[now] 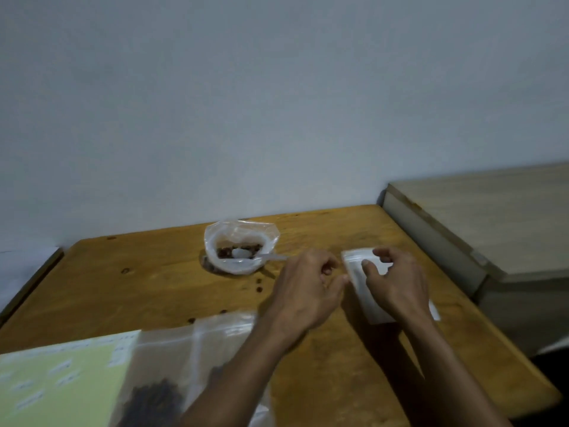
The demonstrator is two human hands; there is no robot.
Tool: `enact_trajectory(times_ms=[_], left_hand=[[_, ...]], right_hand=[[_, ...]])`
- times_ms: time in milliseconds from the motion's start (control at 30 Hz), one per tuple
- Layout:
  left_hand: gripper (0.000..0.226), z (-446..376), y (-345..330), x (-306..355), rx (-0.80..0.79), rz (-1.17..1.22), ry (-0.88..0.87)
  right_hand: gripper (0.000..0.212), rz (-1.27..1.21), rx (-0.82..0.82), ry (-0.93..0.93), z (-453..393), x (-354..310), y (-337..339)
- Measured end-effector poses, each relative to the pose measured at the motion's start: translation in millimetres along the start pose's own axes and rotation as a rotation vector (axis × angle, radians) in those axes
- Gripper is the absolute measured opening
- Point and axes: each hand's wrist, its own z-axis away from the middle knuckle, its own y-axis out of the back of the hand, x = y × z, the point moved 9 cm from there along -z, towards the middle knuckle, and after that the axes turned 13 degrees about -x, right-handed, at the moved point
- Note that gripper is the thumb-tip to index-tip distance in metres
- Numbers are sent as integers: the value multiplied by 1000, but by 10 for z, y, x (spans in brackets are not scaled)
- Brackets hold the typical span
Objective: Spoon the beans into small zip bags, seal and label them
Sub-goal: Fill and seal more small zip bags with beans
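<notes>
A stack of small empty zip bags (363, 291) lies on the wooden table (154, 291) at right. My right hand (397, 278) rests on top of the stack, its thumb and fingers curled on the top bag near its zip edge. My left hand (308, 288) pinches the left edge of the same bag with its fingertips. Behind them stands an open clear plastic bag of brown beans (241, 248) with a white plastic spoon (261, 257) lying in it, handle pointing right. Filled zip bags of dark beans (160, 392) lie at the near left.
A pale green label sheet (58, 383) lies at the front left corner. A few loose beans (258, 285) dot the table in front of the bean bag. A light wooden cabinet (492, 229) stands off the table's right edge. A grey wall runs behind.
</notes>
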Motion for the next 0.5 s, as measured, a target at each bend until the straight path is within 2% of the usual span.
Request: enact_trajectory(times_ms=[167, 300, 400, 500], left_hand=[[51, -475, -704, 99, -174, -97, 115], [61, -650, -1044, 10, -316, -274, 223], [65, -680, -1107, -39, -321, -278, 232], [81, -686, -1115, -109, -325, -246, 250]], right_hand=[[65, 181, -68, -237, -160, 569, 129], [62, 179, -59, -210, -163, 645, 100], [60, 138, -21, -179, -163, 627, 94], [60, 100, -21, -201, -192, 638, 113]])
